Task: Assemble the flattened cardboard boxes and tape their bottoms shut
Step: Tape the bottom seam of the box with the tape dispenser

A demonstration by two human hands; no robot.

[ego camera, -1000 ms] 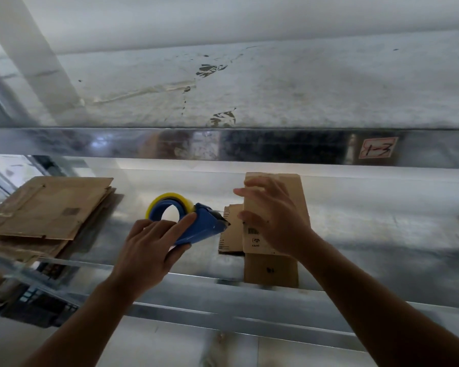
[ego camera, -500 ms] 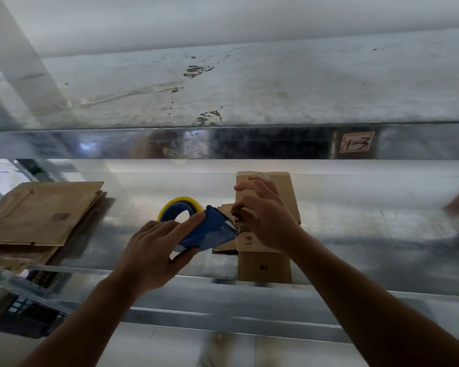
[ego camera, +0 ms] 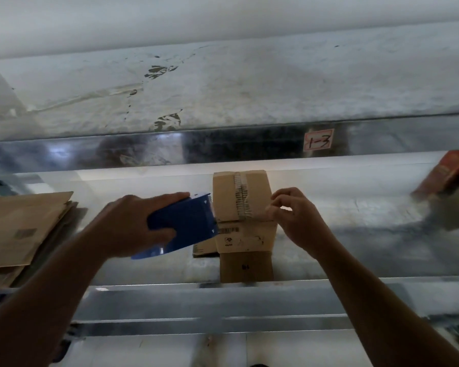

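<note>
A small cardboard box (ego camera: 227,197) stands on the metal shelf (ego camera: 355,215), its closed flaps facing up with a strip of tape (ego camera: 241,197) across the seam. My left hand (ego camera: 133,223) grips a blue tape dispenser (ego camera: 186,226) held against the box's left side. On the box's right edge, my right hand (ego camera: 292,215) has its fingers curled, pinching at the tape end. A flat piece of cardboard (ego camera: 204,246) lies under the box at its left.
A stack of flattened cardboard boxes (ego camera: 21,229) lies at the shelf's left end. A reddish-brown carton (ego camera: 445,176) leans at the far right. Above runs a metal beam with a label reading 1-3 (ego camera: 319,139). A metal rail (ego camera: 223,300) runs along the shelf's front edge.
My left hand carried the dispenser up against the box's left side. My right hand shifted from on top of the box to its right edge, uncovering the taped seam.
</note>
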